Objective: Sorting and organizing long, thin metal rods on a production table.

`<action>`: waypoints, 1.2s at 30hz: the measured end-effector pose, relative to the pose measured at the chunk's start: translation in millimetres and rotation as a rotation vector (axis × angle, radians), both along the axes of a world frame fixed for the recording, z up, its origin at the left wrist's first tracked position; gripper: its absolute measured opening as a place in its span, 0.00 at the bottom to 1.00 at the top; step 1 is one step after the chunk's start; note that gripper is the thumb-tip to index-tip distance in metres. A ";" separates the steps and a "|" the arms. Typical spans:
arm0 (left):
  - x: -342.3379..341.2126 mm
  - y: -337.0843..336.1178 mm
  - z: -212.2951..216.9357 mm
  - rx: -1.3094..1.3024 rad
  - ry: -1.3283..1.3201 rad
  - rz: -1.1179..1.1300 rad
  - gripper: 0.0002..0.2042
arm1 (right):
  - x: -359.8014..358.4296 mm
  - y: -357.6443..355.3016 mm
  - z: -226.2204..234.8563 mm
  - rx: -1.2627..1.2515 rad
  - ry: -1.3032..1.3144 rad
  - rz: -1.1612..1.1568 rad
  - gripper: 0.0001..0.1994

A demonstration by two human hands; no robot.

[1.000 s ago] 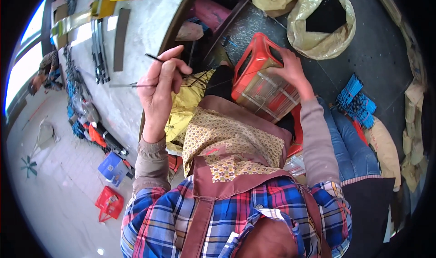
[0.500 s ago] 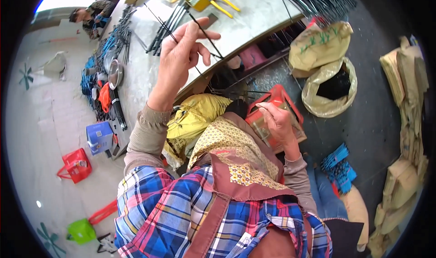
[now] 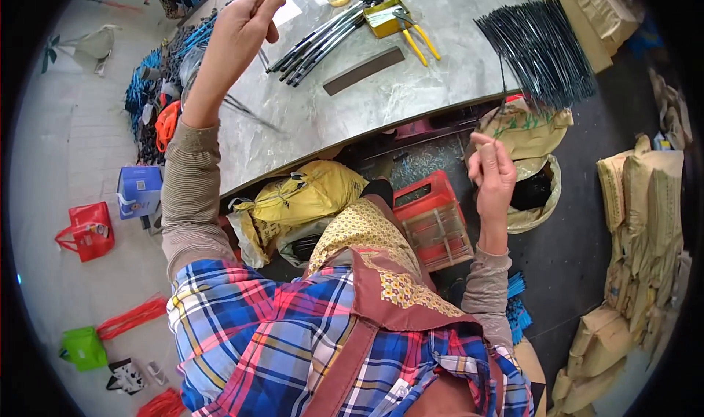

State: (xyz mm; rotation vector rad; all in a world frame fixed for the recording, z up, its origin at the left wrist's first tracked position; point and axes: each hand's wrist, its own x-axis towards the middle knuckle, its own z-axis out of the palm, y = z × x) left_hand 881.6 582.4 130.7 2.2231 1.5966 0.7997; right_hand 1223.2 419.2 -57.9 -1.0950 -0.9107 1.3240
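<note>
My left hand (image 3: 246,32) is raised over the far left of the table, its fingers curled closed; whether anything is in them I cannot make out. Beside that wrist, thin dark rods (image 3: 253,113) show as a blur above the tabletop. My right hand (image 3: 493,173) is off the table's front edge at the right, fingers pinched together. A thin black rod (image 3: 503,79) runs up from its fingertips toward a large bundle of black rods (image 3: 539,54) on the table's right end. Thicker black rods (image 3: 323,43) lie in a row at the middle of the table.
Yellow-handled pliers (image 3: 418,44) lean on a yellow tray (image 3: 383,22), near a dark flat bar (image 3: 364,71) on the table (image 3: 308,120). Below are a yellow sack (image 3: 315,193), a red plastic stool (image 3: 433,222) and an open bag (image 3: 550,197). Blue-black bundles (image 3: 143,87) lie left.
My left hand has moved up and left, away from the table's front edge, and its fingers have closed. My right hand has moved right, toward the black rod bundle. The view has shifted.
</note>
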 end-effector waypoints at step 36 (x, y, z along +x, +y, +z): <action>-80.0 -21.8 -294.2 0.002 0.128 -0.054 0.08 | -21.9 175.3 -120.9 0.112 -1.520 -0.485 0.05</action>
